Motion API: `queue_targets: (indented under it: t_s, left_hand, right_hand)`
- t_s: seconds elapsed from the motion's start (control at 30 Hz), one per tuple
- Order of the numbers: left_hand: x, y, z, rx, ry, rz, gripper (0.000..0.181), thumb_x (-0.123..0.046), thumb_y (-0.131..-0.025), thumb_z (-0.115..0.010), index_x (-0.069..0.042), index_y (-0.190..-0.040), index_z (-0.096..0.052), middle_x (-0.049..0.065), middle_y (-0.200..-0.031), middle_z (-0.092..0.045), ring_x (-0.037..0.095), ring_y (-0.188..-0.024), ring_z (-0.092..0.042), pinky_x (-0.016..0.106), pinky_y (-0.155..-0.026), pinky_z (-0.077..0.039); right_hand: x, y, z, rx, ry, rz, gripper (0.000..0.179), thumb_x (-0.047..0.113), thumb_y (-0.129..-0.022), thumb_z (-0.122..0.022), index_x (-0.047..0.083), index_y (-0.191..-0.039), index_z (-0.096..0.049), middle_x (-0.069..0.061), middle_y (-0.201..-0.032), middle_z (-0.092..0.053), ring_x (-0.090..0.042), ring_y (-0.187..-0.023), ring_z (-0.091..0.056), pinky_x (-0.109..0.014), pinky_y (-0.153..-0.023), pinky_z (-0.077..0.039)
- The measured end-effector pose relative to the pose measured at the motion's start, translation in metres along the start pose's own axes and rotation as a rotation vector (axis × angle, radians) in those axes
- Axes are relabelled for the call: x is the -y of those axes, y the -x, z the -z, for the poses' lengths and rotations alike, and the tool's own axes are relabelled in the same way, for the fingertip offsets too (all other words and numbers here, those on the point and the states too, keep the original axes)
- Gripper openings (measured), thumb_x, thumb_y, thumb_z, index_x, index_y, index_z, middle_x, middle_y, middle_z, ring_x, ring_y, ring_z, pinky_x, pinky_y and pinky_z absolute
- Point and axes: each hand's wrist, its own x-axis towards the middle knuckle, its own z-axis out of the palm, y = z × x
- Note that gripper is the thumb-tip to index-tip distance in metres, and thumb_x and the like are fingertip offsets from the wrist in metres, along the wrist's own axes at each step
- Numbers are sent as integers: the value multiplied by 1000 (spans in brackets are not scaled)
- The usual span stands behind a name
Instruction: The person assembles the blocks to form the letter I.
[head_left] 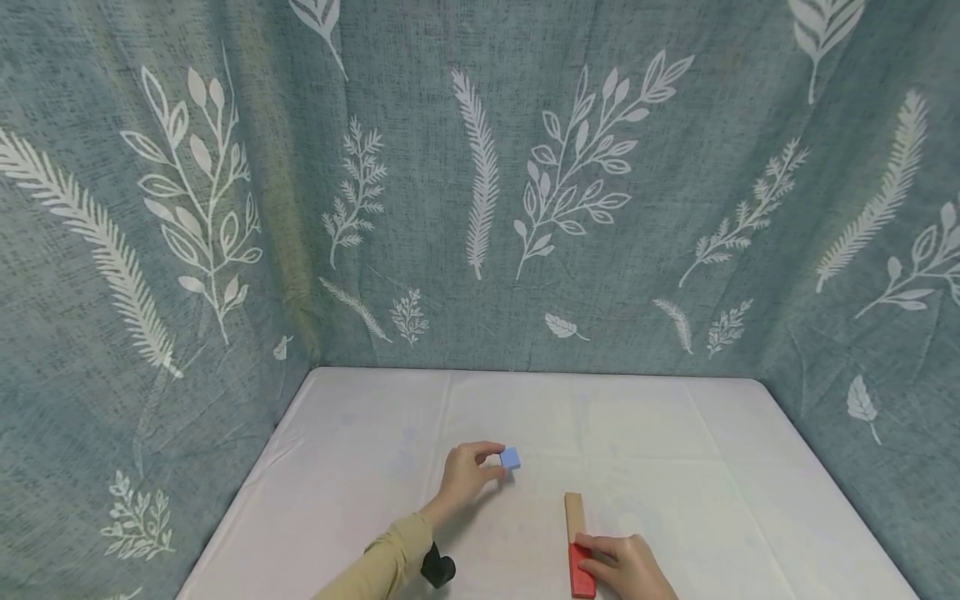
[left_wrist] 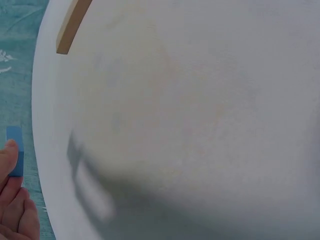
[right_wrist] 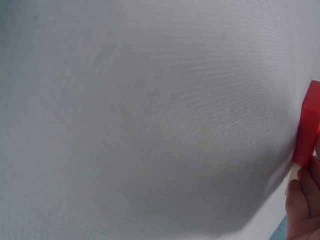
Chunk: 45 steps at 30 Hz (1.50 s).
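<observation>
My left hand reaches over the middle of the table and pinches a small blue block between thumb and fingers. In the left wrist view this blue block sticks out past the thumb, and the hand's shadow falls on the cloth away from it. Nearer the front, my right hand grips a red block from its right side. A bare wooden strip runs on in line from the red block's far end. The right wrist view shows the red block at the edge, partly behind the fingers.
A white cloth covers the table. Grey-green curtains with white leaf prints hang behind the table and along both sides. A black wrist camera shows under the left sleeve.
</observation>
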Motion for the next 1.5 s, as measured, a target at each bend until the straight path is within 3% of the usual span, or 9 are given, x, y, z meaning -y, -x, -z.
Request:
queue_targets:
  t_s: [0.4, 0.67, 0.87, 1.5]
  left_hand:
    - [-23, -16, 8, 38, -21, -34, 29, -7, -78, -75, -2, -106, -71, 13, -109, -71, 30, -105, -65, 40, -91, -55]
    - [-38, -28, 11, 50, -11, -58, 28, -7, -79, -74, -2, -106, -71, 13, -109, -71, 29, -107, -65, 38, -92, -54]
    - [-51, -35, 11, 61, 2, -68, 28, -7, -80, -74, -2, -107, -70, 12, -110, -71, 28, -108, -64, 36, -94, -53]
    - [-67, -49, -12, 79, 12, -104, 27, -7, -82, -71, -2, -109, -70, 12, -111, -70, 28, -107, -64, 36, -94, -54]
  right_hand:
    - [1, -1, 0, 24, 9, -26, 40, 30, -82, -71, 0, -108, -71, -11, -105, -72, -17, -98, -68, -30, -76, -60]
    - [0, 1, 0, 3, 34, -13, 39, 29, -82, -71, 0, -107, -71, -10, -103, -72, -13, -98, -67, -24, -75, -59]
    - [2, 0, 1, 25, 12, -47, 40, 31, -81, -72, 1, -108, -71, -9, -105, -72, -18, -99, -68, -30, -76, -59]
    - [2, -1, -1, 32, 12, -69, 39, 28, -81, -72, 0, -108, -71, -10, -104, -72, -19, -99, -68, -31, -76, -59]
